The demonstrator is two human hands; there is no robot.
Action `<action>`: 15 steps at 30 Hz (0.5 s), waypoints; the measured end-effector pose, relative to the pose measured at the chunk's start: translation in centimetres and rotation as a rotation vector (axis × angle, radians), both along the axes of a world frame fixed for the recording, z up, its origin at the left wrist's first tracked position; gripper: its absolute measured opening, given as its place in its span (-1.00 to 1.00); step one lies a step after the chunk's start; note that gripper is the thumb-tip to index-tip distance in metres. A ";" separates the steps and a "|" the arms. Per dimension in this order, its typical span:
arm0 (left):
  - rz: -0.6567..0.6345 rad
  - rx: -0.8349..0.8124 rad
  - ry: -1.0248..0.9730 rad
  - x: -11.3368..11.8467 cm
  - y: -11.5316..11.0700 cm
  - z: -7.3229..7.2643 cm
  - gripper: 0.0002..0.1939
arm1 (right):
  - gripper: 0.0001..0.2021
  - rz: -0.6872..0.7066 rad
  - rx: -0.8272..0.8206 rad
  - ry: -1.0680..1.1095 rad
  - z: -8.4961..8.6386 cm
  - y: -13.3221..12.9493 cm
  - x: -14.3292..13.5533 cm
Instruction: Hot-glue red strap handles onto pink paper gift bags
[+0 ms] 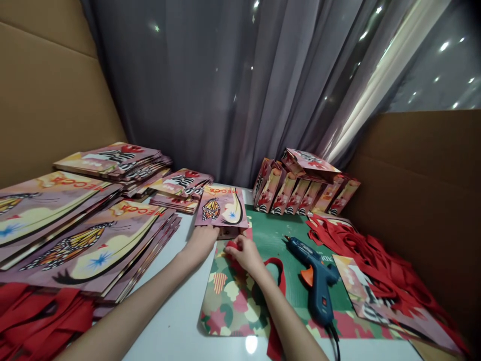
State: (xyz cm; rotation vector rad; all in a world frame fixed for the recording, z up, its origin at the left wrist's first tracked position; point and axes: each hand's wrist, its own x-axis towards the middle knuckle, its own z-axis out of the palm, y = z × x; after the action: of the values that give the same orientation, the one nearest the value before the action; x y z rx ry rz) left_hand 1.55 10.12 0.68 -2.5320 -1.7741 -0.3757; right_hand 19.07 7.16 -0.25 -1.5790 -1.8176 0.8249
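Note:
A small paper bag printed with a butterfly lies at the centre, its opening towards me. My left hand reaches to the bag's near edge, its fingers hidden at the opening. In front of that opening, my right hand pinches the end of a red ribbon. The ribbon loops behind my right forearm and comes out near the table's front edge. Under the right hand is a green cutting mat with a patterned cover. A dark blue glue gun with an orange trigger rests on the mat's right side.
Stacks of flat printed bags fill the left side, with red ribbons in front. Several opened bags stand at the back right. A heap of red ribbon covers the right side. Cardboard panels flank the table.

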 end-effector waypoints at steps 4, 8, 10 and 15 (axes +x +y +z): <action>0.041 -0.056 -0.061 0.0 -0.3 1.6 -0.79 | -0.84 0.057 -0.022 0.116 -0.6 0.2 -0.4; 0.071 -0.073 -0.185 0.4 -0.6 2.5 -0.73 | -0.98 0.084 -0.033 0.140 -1.1 0.1 -0.4; 0.104 -0.069 -0.253 0.6 -0.6 2.6 -0.71 | -0.90 0.088 -0.028 0.158 -1.3 -0.1 -0.4; 0.143 -0.064 -0.397 0.8 -0.4 2.3 -0.71 | -0.93 0.033 0.082 0.212 -0.9 -0.1 -0.5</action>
State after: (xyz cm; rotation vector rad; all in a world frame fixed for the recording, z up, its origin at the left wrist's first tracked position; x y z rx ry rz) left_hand 2.30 9.72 3.02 -2.4828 -2.1093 -0.8795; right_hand 18.61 7.02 -1.20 -1.3585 -1.7070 0.8860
